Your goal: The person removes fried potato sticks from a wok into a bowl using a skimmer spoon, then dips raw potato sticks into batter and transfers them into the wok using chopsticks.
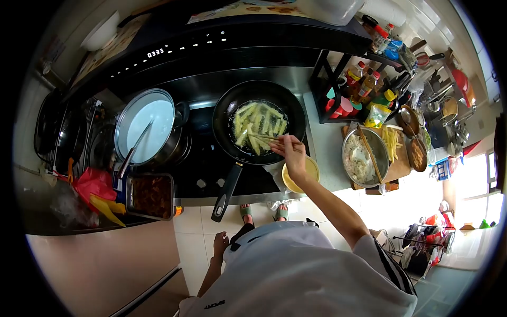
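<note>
My right hand pinches a pair of chopsticks, whose tips reach into the black frying pan. Pale yellow-green strips, like cut potato, lie in bubbling oil there, and the chopstick tips touch some of them. The pan's handle points toward me over the counter edge. Below my right wrist, partly covered by it, is a yellowish bowl. Down beside my body hangs my left hand, its fingers loosely curled with nothing visible in them.
To the left stand a pot of whitish liquid with a ladle and a metal tray of dark red food. On the right are a steel bowl of white food, more yellow strips on a board, and a rack of bottles.
</note>
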`<state>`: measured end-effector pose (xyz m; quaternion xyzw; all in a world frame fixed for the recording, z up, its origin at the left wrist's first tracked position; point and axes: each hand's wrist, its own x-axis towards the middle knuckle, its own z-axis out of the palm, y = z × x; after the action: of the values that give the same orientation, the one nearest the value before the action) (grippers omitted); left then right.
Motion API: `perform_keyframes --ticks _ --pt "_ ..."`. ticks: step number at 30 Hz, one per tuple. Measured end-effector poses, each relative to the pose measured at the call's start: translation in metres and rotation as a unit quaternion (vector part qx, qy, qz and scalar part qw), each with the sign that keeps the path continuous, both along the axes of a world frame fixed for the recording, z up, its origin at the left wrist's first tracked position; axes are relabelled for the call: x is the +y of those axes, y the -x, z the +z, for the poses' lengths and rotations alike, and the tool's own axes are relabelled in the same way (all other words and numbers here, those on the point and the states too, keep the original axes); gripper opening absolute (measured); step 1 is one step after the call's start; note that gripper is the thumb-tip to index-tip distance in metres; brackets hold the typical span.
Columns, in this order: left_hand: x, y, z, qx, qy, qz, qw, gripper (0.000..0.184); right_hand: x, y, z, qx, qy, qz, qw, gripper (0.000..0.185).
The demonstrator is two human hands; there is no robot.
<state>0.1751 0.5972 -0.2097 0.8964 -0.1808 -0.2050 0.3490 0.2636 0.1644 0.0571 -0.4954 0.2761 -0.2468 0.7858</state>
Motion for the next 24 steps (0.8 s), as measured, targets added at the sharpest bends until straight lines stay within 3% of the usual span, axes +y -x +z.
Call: perform_keyframes --ticks 12,19,24 --pt "-0.006 -0.007 0.01 0.001 0.016 -0.017 1.0 0.027 0.005 0.044 0.038 0.011 0.16 0.043 0.986 0.029" --pt "-0.018 -0.015 0.014 0.026 0.008 -0.032 0.999 0.028 -0.019 0.134 0.068 0.008 0.123 -0.097 0.988 0.029" --pt "-0.02 -0.019 0.009 0.037 -0.02 -0.049 0.998 0.03 -0.036 0.203 0.012 0.116 0.123 -0.118 0.979 0.027"
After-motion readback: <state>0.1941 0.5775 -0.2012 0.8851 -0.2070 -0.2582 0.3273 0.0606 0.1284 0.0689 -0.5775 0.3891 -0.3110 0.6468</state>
